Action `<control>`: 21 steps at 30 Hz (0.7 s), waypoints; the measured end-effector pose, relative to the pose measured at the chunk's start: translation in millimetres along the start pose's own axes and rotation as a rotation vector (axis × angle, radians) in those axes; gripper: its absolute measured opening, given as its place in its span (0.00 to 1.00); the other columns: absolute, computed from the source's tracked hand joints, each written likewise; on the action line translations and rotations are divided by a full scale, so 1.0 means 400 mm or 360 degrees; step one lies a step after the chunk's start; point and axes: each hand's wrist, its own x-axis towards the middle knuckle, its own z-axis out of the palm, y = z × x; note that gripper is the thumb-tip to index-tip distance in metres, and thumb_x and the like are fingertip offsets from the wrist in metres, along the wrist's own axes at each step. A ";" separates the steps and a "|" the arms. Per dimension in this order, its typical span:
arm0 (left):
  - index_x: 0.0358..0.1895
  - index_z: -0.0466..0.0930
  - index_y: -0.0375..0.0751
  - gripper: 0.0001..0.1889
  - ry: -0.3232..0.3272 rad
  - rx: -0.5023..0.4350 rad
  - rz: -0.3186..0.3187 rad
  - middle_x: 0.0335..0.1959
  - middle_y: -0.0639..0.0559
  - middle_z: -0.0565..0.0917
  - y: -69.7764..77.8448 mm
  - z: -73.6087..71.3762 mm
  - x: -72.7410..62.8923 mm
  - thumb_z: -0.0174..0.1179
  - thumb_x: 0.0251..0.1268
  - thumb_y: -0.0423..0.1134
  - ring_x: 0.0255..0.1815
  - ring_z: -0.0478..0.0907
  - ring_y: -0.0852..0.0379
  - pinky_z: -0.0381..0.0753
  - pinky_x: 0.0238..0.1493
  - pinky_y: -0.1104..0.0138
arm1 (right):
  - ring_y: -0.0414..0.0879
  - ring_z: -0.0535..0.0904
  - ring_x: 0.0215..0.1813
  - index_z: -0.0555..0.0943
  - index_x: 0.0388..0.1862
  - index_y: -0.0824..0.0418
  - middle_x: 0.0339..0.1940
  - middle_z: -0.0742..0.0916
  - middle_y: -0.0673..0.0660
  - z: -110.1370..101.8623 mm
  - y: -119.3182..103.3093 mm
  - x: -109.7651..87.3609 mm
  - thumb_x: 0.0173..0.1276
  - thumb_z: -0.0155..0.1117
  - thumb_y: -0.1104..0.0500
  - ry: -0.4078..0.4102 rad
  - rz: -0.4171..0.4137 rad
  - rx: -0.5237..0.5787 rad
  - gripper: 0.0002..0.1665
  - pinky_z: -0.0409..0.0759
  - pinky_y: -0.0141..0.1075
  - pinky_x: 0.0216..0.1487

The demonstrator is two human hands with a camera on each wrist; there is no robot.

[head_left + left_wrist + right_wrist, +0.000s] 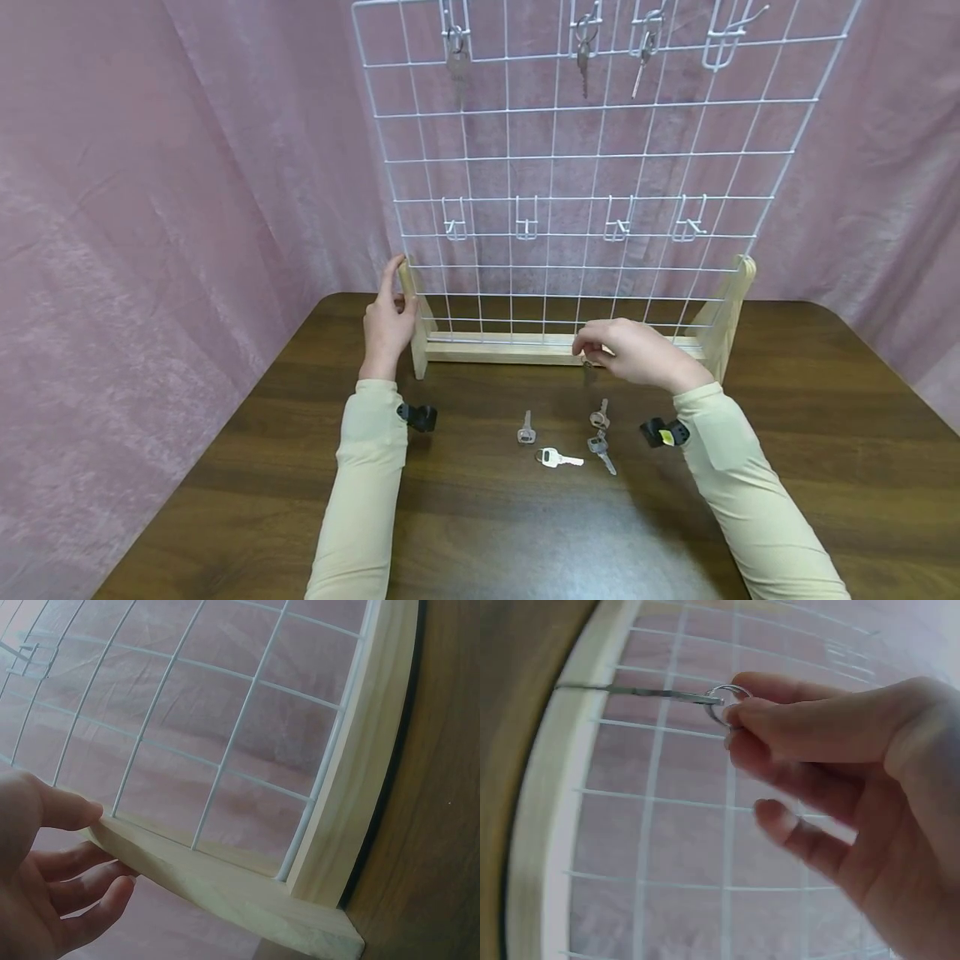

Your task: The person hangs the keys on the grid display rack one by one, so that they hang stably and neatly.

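Right hand point(633, 354) pinches the ring point(707, 710) of a key point(641, 691) before the wire grid point(551, 156).
Left hand point(390, 325) grips the wooden stand point(495, 352); four loose keys point(558, 458) lie on the table point(465, 533), three hung keys point(583, 58) above.

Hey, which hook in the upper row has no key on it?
The far-right upper hook: nothing hangs from it, while each of the other three upper hooks carries a key.

No readable text or numbers.

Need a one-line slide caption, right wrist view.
Right hand pinching a metal ring with a key hanging from it, in front of a white wire grid.
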 end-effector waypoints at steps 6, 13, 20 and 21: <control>0.72 0.55 0.73 0.35 -0.0001 -0.0010 -0.0009 0.44 0.38 0.86 0.000 -0.002 0.004 0.54 0.68 0.36 0.41 0.84 0.41 0.80 0.39 0.51 | 0.36 0.78 0.37 0.81 0.33 0.55 0.33 0.83 0.46 -0.049 -0.035 -0.006 0.63 0.64 0.70 0.0373 -0.0275 -0.0034 0.10 0.76 0.31 0.40; 0.72 0.54 0.73 0.34 -0.0023 -0.0001 -0.0041 0.47 0.37 0.85 0.005 -0.006 0.003 0.54 0.69 0.37 0.46 0.84 0.41 0.81 0.43 0.49 | 0.37 0.79 0.35 0.81 0.36 0.58 0.33 0.85 0.48 -0.093 -0.064 -0.021 0.60 0.66 0.71 0.0579 -0.0368 -0.0061 0.10 0.76 0.33 0.39; 0.72 0.55 0.72 0.34 -0.0015 -0.0019 -0.0034 0.46 0.37 0.85 0.009 -0.004 -0.001 0.55 0.69 0.36 0.46 0.84 0.40 0.80 0.44 0.49 | 0.36 0.75 0.31 0.81 0.39 0.61 0.32 0.87 0.52 -0.111 -0.066 -0.030 0.65 0.63 0.68 0.0681 -0.0363 -0.0075 0.06 0.71 0.28 0.35; 0.72 0.55 0.72 0.35 -0.0008 -0.0022 -0.0032 0.46 0.36 0.85 0.009 -0.004 -0.001 0.55 0.69 0.36 0.46 0.84 0.40 0.80 0.44 0.49 | 0.36 0.74 0.30 0.81 0.40 0.60 0.32 0.87 0.52 -0.113 -0.066 -0.031 0.64 0.64 0.68 0.0686 -0.0365 -0.0079 0.06 0.71 0.28 0.34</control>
